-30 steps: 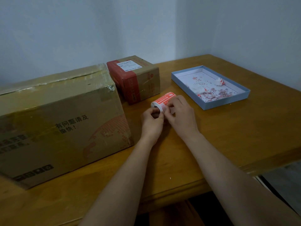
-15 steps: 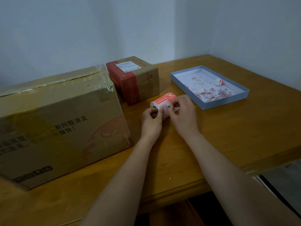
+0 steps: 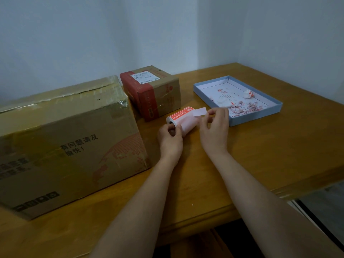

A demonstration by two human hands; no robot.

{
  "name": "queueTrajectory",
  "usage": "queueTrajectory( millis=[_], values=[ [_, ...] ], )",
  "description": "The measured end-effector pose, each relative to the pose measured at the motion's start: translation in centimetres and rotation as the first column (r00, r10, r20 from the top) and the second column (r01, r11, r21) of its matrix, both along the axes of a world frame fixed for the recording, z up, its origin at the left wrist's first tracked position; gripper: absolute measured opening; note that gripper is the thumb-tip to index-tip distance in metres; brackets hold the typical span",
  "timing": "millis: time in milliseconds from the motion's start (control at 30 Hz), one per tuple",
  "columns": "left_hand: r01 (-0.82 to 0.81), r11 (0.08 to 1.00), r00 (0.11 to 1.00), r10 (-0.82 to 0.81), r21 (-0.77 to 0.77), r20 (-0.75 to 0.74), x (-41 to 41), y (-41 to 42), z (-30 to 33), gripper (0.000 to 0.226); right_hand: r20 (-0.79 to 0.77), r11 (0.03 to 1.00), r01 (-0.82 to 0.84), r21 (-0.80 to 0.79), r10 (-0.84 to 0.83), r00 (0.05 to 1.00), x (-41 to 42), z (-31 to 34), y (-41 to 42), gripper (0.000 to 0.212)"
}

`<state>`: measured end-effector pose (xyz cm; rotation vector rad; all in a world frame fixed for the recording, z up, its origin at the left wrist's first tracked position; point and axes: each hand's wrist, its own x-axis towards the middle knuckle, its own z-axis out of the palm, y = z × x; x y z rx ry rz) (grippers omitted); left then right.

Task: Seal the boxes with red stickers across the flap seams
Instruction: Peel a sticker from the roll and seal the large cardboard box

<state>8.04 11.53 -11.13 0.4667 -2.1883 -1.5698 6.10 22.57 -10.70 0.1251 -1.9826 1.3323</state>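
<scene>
Table [image 3: 260, 155]: wooden, honey-coloured, beneath the grip and spreading to every side of it.
Tray [image 3: 260, 119]: shallow blue-walled rectangle with a white floor, lying flat just right of the grip and a little beyond it.
Paper scraps [image 3: 242, 107]: red-and-white bits scattered inside the tray.
Crumpled wad [image 3: 248, 94]: near the tray's far wall.
Wall [image 3: 130, 34]: pale, far behind the grip.

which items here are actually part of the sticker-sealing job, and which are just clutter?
In the job:
- sticker roll, held by left hand
- peeled sticker, pinched by right hand
- large box, top seam without a red sticker
- small box, red band across it

Lying about:
- blue tray with paper scraps
- wooden table
</scene>
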Motion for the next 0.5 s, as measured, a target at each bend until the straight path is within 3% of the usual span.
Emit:
queueTrajectory(
  millis=[300,500],
  values=[
    [-0.033,0.999,0.999,0.033,0.012,0.012,-0.14,-0.12,0.1,0.031,-0.103,0.997,0.051,-0.055,-0.056,0.993,0.08,0.13,0.05,0.015],
    [-0.051,0.999,0.999,0.051,-0.006,0.011,0.44,0.38,0.33,0.034,-0.126,0.996,0.06,-0.064,-0.067,0.99,-0.01,-0.16,0.07,0.004]
  ],
)
